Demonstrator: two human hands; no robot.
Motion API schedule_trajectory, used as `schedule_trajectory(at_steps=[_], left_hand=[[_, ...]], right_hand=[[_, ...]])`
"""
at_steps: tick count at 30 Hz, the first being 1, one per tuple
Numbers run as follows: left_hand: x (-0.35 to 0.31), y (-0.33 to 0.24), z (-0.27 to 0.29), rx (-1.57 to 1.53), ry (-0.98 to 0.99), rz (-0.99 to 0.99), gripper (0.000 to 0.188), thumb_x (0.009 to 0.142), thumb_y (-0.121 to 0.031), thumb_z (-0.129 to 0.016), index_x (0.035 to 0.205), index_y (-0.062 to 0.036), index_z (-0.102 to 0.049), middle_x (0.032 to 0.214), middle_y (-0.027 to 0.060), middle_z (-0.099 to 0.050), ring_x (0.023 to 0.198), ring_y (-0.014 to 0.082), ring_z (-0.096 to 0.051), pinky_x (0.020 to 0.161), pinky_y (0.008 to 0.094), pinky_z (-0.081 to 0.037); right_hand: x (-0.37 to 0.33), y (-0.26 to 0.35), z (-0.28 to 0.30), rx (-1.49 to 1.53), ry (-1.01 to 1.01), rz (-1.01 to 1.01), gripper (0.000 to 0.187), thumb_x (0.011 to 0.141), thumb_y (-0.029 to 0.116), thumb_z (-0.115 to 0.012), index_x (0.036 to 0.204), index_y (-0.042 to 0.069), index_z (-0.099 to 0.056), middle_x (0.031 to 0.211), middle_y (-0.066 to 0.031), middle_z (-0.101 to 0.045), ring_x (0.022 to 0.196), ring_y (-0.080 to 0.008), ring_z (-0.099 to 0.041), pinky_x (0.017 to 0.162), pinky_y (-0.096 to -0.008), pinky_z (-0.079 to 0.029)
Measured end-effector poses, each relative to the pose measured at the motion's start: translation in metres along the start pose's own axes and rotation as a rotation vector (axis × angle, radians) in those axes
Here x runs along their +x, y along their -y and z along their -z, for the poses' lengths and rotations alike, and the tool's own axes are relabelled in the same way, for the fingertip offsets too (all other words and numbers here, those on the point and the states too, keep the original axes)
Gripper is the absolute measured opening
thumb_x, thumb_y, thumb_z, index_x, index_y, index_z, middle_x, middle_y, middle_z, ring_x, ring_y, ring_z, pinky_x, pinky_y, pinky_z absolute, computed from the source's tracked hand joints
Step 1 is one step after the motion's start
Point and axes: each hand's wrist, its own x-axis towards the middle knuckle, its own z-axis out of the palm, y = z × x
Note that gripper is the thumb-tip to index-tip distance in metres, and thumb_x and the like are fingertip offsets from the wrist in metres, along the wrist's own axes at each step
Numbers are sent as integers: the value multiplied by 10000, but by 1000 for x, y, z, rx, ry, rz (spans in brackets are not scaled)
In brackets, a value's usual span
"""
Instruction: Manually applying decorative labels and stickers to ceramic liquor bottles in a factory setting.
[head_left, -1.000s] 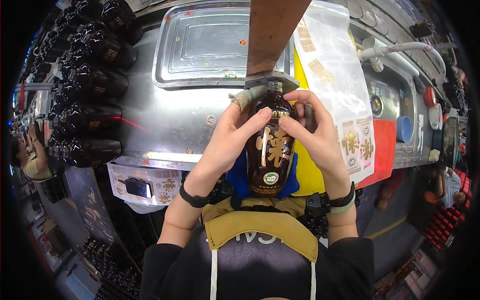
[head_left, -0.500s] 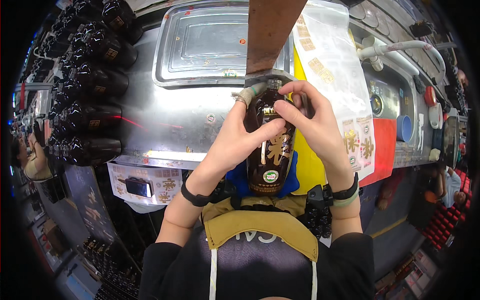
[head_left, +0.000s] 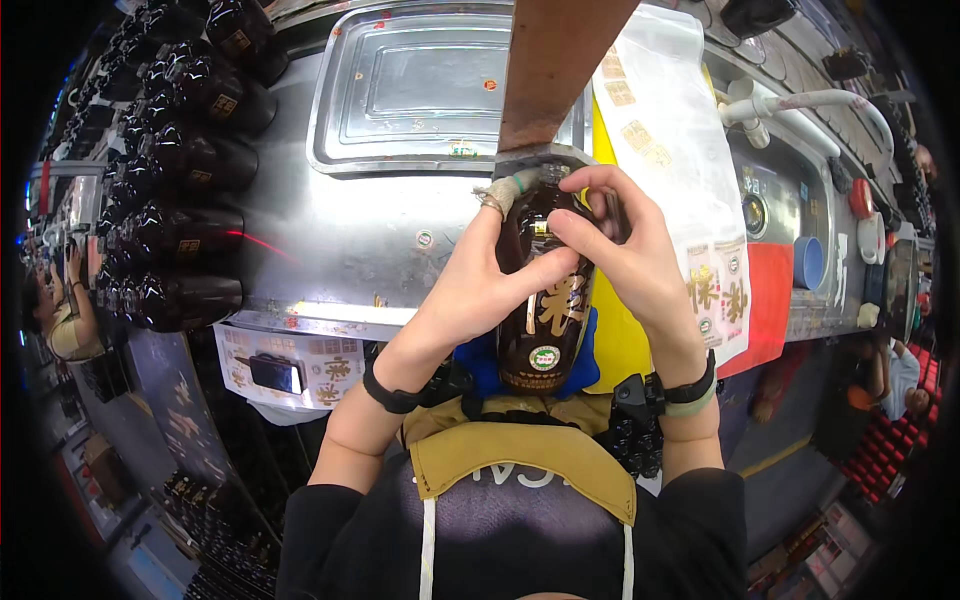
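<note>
A dark brown glass bottle [head_left: 530, 352] lies in front of me, its neck pointing away. It carries gold characters and a small round green-and-white label low on its side. My left hand [head_left: 487, 272] grips the bottle's left side, thumb across the front; a cloth cover wraps one fingertip near the neck. My right hand [head_left: 632, 238] holds the right shoulder, its thumb pressed near a small gold label. The farther fingers of both hands are partly hidden. Blue cloth [head_left: 583, 362] shows under the bottle, beside a yellow sheet [head_left: 622, 345].
Several dark bottles [head_left: 200, 225] lie stacked at left. Beyond my hands are a metal tray [head_left: 420, 95] and a brown upright board [head_left: 562, 70]. Printed transfer sheets [head_left: 660, 130] lie at right, near a sink [head_left: 775, 185] with a blue cup [head_left: 807, 262]. A phone [head_left: 276, 374] rests at lower left.
The bottle has shifted slightly to the right and turned a little in my hands, so its gold characters show differently. Both hands keep nearly the same hold.
</note>
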Motion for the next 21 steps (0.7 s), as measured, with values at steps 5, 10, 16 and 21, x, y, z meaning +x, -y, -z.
schedule_trajectory(at_steps=[5, 10, 16, 21], left_hand=[[0, 1, 3, -4, 12, 6, 674, 916, -156, -766, 1472, 4, -420, 1363, 110, -567, 1245, 159, -553, 1072, 332, -459], [0, -3, 3, -22, 14, 36, 693, 910, -146, -776, 1486, 1, -420, 1387, 102, -556, 1258, 156, -544, 1080, 331, -457], [0, -1, 8, -82, 27, 49, 689, 909, -152, -779, 1482, 2, -429, 1392, 100, -565, 1269, 155, -543, 1088, 337, -450], [2, -3, 10, -75, 42, 46, 687, 912, -158, -778, 1480, 10, -430, 1395, 104, -566, 1274, 156, -542, 1095, 340, -445]], right_hand=[[0, -1, -2, 34, -17, 15, 324, 883, 168, -800, 1124, 19, -642, 868, 37, -568, 794, -33, -498, 705, -204, -426], [2, -2, 0, 31, -11, -18, 316, 867, 188, -815, 1100, 37, -664, 816, 77, -434, 737, -26, -393, 642, -198, -336], [4, -4, -1, 28, -21, -15, 301, 867, 203, -814, 1076, 42, -668, 804, 81, -436, 732, -25, -389, 635, -201, -325], [5, -7, 0, 27, -16, -2, 296, 868, 199, -811, 1070, 37, -666, 799, 77, -444, 732, -25, -390, 636, -203, -329]])
